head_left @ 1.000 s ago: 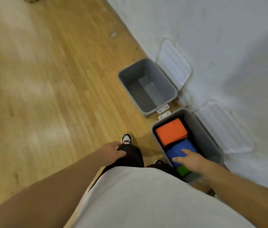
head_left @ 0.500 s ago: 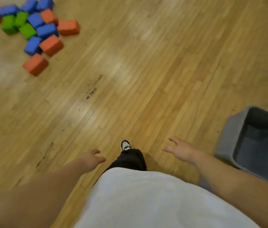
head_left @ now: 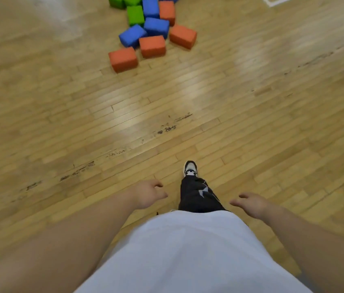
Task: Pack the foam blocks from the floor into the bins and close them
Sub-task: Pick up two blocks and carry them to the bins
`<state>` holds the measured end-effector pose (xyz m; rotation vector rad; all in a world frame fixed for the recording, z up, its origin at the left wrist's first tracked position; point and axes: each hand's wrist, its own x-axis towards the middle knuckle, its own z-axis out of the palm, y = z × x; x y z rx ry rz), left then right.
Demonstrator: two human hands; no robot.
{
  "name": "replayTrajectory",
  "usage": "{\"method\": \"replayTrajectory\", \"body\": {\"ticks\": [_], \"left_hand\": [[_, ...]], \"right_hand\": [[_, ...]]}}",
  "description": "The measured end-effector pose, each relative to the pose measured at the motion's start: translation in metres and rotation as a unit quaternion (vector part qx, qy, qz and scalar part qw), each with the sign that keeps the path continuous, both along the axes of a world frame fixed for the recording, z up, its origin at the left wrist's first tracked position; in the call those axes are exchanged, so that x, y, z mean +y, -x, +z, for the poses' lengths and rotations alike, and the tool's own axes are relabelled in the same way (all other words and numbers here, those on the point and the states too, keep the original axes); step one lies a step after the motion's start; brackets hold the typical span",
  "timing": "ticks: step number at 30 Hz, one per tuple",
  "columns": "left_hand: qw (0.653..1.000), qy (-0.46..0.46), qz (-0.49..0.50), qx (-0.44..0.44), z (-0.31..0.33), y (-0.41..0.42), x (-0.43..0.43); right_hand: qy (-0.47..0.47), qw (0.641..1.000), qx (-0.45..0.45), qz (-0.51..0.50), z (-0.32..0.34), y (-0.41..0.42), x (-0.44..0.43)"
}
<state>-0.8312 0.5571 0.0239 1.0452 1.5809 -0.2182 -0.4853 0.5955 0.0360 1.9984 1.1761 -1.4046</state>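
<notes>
**Q:** What has changed in the last second?

**A:** The view has swung away from the bins. A second ago the right hand rested on a blue block inside one bin by the wall. Now neither bin is in view, and the pile of foam blocks (head_left: 152,28) lies straight ahead, well beyond both hands.

**Q:** What are the hands doing?

**A:** Both are empty. The left hand (head_left: 148,194) hangs with its fingers loosely curled. The right hand (head_left: 249,205) is spread and relaxed. One shoe (head_left: 190,168) steps forward between them.

**Q:** Where does the job stand?

**A:** This is probably a walk back for another load. Many blocks remain, and both bins had their lids up, so packing looks far from done.

**Q:** Is there room to move?

**A:** Bare wooden floor (head_left: 251,123) stretches from the hands to the pile. The nearest orange block (head_left: 123,59) sits at the pile's front edge, ahead and slightly left. A white line (head_left: 276,1) marks the floor far ahead of the right hand.
</notes>
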Motion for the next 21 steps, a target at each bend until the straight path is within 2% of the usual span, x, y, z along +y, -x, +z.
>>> {"method": "replayTrajectory", "body": {"ticks": [3,6,13,17,21], "left_hand": [[0.996,0.012,0.091,-0.012,-0.003,0.035,0.030],[0.980,0.028,0.196,0.011,-0.012,0.080,0.051],[0.879,0.079,0.466,0.060,0.000,0.188,0.054],[0.831,0.100,0.542,0.073,0.000,0.244,0.057],[0.816,0.119,0.562,0.070,-0.020,0.318,0.078]], "right_hand": [[0.014,0.999,0.003,0.043,-0.010,0.045,0.076],[0.012,0.994,0.022,0.110,-0.023,0.106,0.157],[0.012,0.955,0.079,0.286,-0.016,0.311,0.310],[-0.011,0.922,0.132,0.363,0.001,0.436,0.364],[-0.009,0.910,0.150,0.387,-0.009,0.541,0.407]]}}
